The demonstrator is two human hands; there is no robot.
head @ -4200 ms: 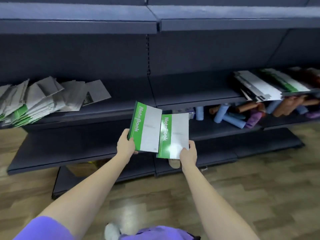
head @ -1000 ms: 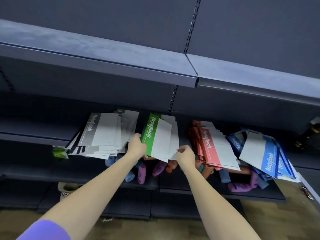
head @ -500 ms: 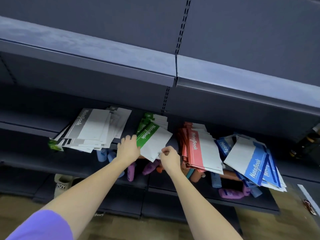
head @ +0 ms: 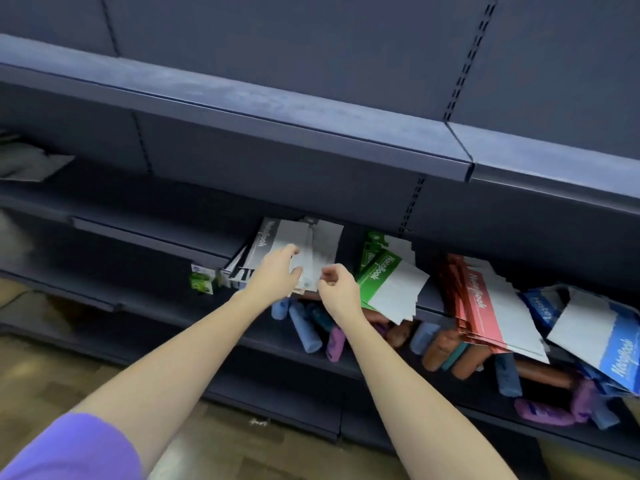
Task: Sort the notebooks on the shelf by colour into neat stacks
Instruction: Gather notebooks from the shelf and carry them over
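So the whole thing is a big dark shelf unit [head: 311,112], and the notebooks sit on the middle shelf in four colour piles running left to right: grey pile [head: 294,244], green pile [head: 388,282], red pile [head: 485,306] and blue pile [head: 595,341]. None of them are squared up, they're all fanned out and hanging over the front lip, and the blue one looks the sloppiest to me. Underneath there's a jumble of rolled-up coloured things [head: 311,330] on the lower shelf. Both hands are at the grey pile. The left hand [head: 277,275] is lying on top of it with fingers mostly straight, pressing on the covers, not wrapped around anything. The right hand [head: 336,289] is right at the pile's near right corner with fingers curled in; it looks like a pinch on the edge, but honestly I can't tell if it's got hold of a notebook. The grey notebooks run long-ways away from the person, tilted a bit rightward, so I'd guess the tidy-up means squeezing in from both sides.
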